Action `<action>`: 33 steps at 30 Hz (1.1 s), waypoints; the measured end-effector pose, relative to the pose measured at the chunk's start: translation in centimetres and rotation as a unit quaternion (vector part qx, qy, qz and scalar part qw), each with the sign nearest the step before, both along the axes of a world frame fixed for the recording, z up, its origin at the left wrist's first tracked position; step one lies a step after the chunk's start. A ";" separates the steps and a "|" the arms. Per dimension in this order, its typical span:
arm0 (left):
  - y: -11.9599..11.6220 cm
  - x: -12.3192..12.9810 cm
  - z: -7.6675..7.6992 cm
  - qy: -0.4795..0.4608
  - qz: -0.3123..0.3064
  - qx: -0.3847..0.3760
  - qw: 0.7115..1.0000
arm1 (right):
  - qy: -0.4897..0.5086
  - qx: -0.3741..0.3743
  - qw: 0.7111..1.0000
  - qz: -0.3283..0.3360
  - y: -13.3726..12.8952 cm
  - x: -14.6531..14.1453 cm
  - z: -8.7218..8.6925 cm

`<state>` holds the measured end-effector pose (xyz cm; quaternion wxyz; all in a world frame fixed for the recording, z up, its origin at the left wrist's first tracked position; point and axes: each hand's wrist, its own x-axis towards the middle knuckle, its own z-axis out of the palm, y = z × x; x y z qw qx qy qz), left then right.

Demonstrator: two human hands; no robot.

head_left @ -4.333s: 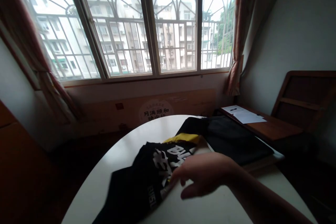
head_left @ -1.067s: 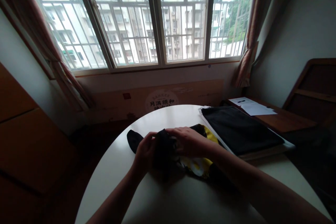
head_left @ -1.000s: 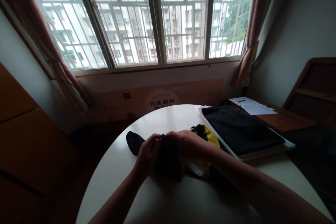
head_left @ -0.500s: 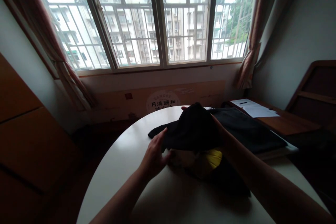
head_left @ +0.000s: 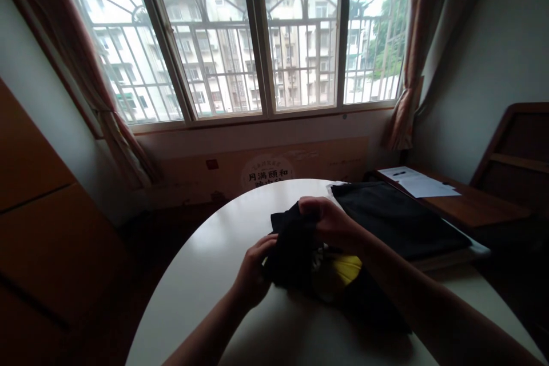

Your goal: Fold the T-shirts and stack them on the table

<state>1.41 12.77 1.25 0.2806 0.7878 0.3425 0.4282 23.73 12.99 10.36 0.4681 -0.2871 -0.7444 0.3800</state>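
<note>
A dark, bunched piece of black clothing [head_left: 294,249] lies on the round white table [head_left: 189,280], partly lifted between my hands. A yellow patch [head_left: 345,269] with a paler print beside it shows on its near side. My right hand [head_left: 332,220] is closed on the upper part of the cloth, fingers curled over it. At the lower left edge, my left hand [head_left: 255,269] grips the cloth; its thumb is hidden. Part of the garment spreads flat beneath my right forearm. Deep shadow hides which kind of garment it is.
Folded black cloth [head_left: 394,220] lies at the table's right side, over pale plastic-like wrapping [head_left: 476,249]. Beyond it, papers [head_left: 418,183] with a dark pen rest on a brown wooden surface [head_left: 484,209]. A barred window [head_left: 300,63] and curtains stand behind.
My right hand has come from behind the cloth to its top, now gripping it. The raised cloth has been folded down and left. My left hand has closed on its edge.
</note>
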 end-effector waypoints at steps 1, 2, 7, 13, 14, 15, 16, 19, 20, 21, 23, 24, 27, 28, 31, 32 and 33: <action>0.3 -0.2 0.0 -0.028 -0.003 -0.006 1.000 | -0.041 0.041 0.997 -0.042 0.0 0.2 0.2; 0.6 -0.5 0.0 -0.051 0.002 -0.011 0.999 | -0.073 0.073 0.991 -0.081 0.0 0.5 0.4; 1.3 -1.3 0.7 -0.050 0.038 -0.023 0.998 | -0.056 0.073 0.988 -0.125 0.1 1.6 1.4; 1.0 -0.4 0.0 0.000 -0.014 -0.026 1.000 | 0.091 -0.166 0.980 0.066 -1.4 1.0 0.9; 1.0 -0.2 -0.1 -0.022 -0.012 -0.046 0.999 | 0.107 -0.185 0.973 0.087 -1.8 1.0 1.0; 1.0 -0.2 -0.1 -0.054 -0.004 -0.066 0.996 | 0.122 -0.195 0.968 0.102 -2.2 1.0 1.2; 1.0 -0.3 0.1 -0.092 0.013 -0.081 0.992 | 0.137 -0.199 0.964 0.113 -2.5 1.1 1.5; 0.7 -1.3 1.9 -0.195 0.102 -0.081 0.972 | 0.194 -0.206 0.953 0.108 -2.8 1.6 2.5; 0.5 -1.8 2.7 -0.216 0.139 -0.063 0.964 | 0.211 -0.208 0.950 0.094 -2.5 1.8 2.7; 0.3 -2.3 3.6 -0.227 0.176 -0.039 0.957 | 0.224 -0.210 0.949 0.075 -2.0 2.1 2.7; 0.1 -3.4 5.2 -0.200 0.237 0.004 0.951 | 0.236 -0.214 0.948 0.025 -0.3 2.6 2.2; 0.2 -3.9 5.7 -0.158 0.252 0.017 0.955 | 0.234 -0.218 0.947 -0.003 0.7 2.7 1.6; 1.3 -5.2 5.9 0.016 0.202 -0.018 0.979 | 0.215 -0.234 0.944 -0.085 4.0 3.1 -0.7; 1.8 -5.6 5.5 0.067 0.169 -0.043 0.982 | 0.203 -0.244 0.942 -0.108 4.9 3.2 -1.6; 3.3 -6.6 3.8 0.182 0.080 -0.118 0.973 | 0.144 -0.286 0.937 -0.144 6.7 3.9 -3.7; 3.7 -6.9 3.2 0.216 0.059 -0.136 0.965 | 0.117 -0.295 0.937 -0.148 7.0 4.2 -4.3; 3.9 -7.2 2.8 0.248 0.042 -0.148 0.956 | 0.086 -0.294 0.940 -0.152 7.3 4.7 -4.7</action>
